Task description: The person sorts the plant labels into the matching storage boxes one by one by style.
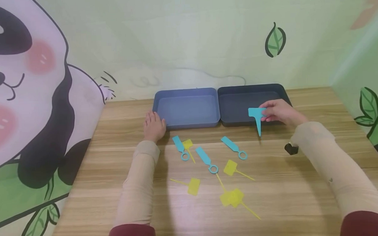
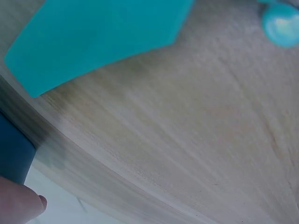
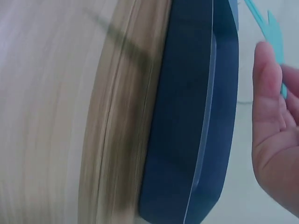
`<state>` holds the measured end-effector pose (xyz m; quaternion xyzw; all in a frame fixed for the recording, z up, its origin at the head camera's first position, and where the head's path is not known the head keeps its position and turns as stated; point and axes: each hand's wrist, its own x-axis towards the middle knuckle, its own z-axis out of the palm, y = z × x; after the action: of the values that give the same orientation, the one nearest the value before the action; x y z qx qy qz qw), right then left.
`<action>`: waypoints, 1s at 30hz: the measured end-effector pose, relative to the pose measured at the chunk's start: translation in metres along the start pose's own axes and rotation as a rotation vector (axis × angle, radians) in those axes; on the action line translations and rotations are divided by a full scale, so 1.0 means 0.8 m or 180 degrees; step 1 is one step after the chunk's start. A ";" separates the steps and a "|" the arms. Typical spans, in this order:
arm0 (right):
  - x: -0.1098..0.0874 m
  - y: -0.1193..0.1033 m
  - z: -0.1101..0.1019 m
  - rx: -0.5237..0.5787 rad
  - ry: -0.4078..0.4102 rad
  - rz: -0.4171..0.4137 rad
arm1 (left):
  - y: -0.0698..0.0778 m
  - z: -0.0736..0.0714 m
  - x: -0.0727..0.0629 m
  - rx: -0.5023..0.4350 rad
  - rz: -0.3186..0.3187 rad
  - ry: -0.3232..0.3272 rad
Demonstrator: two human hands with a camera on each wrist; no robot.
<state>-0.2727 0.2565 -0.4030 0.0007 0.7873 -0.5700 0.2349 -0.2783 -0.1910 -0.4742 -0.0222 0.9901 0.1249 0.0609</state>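
Observation:
My right hand [image 1: 279, 112] pinches a light-blue T-shaped plant label [image 1: 257, 112] by one end of its crossbar, its pointed stem hanging down. It is held over the front edge of the dark navy tray [image 1: 239, 123]. In the right wrist view, the thumb [image 3: 267, 70] presses against the label [image 3: 275, 37] above the tray wall [image 3: 182, 116]. At the left end of the blue tray [image 1: 189, 125], my left hand [image 1: 154, 127] lies with its fingers extended, against the tray's side. The left wrist view shows just one fingertip [image 2: 21, 203] beside the tray corner [image 2: 14, 151].
Light-blue ring-ended tags [image 1: 204, 155] and several yellow tags [image 1: 230, 167] with thin stems lie scattered on the wooden table [image 1: 95, 204], some overlapping. A small black object [image 1: 291, 148] is by the right wrist. Behind the trays stands a wall [image 1: 180, 38] with printed pictures.

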 end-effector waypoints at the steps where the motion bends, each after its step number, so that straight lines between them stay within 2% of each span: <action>1: 0.001 0.000 0.000 0.0054 0.0048 -0.0010 | 0.000 0.000 0.000 -0.0002 -0.0001 -0.0010; 10: 0.010 -0.003 0.003 0.0787 0.0598 0.0035 | 0.003 -0.004 -0.004 -0.0033 0.0024 -0.0062; 17: 0.018 -0.010 0.012 0.1389 0.0891 0.0160 | 0.003 -0.004 -0.004 -0.0029 0.0027 -0.0047; 20: 0.023 -0.010 0.017 0.1482 0.1048 0.0223 | 0.003 -0.004 -0.004 -0.0044 0.0017 -0.0050; 30: 0.050 -0.001 0.027 0.1471 0.1473 0.0289 | 0.003 -0.003 -0.004 -0.0074 -0.0040 0.0006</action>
<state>-0.3008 0.2260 -0.4224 0.2186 0.6688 -0.7072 0.0685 -0.2752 -0.1894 -0.4710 -0.0293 0.9884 0.1359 0.0605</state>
